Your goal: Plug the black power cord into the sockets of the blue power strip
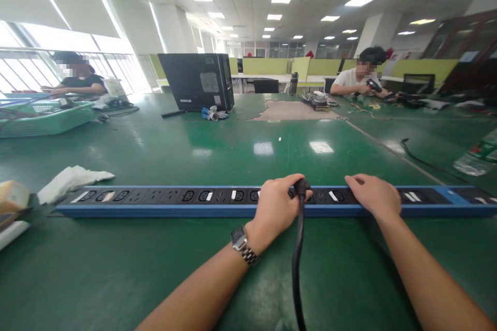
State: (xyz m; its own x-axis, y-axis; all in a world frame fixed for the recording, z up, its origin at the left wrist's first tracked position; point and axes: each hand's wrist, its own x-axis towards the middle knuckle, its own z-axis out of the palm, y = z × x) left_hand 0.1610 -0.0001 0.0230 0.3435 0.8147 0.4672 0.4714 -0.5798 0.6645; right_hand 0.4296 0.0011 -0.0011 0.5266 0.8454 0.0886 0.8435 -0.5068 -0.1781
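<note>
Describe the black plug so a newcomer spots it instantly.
On the glossy green table lies a long, blue-edged black power strip. Over it, the left hand, wearing a metal-banded watch, holds the chunky black plug. Unlike the flat black sockets nearby, it trails a thick black cable towards the camera.

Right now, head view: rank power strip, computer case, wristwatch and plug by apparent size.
1. Power strip
2. Computer case
3. Wristwatch
4. Plug, visible part only; the left hand partly covers it
</note>
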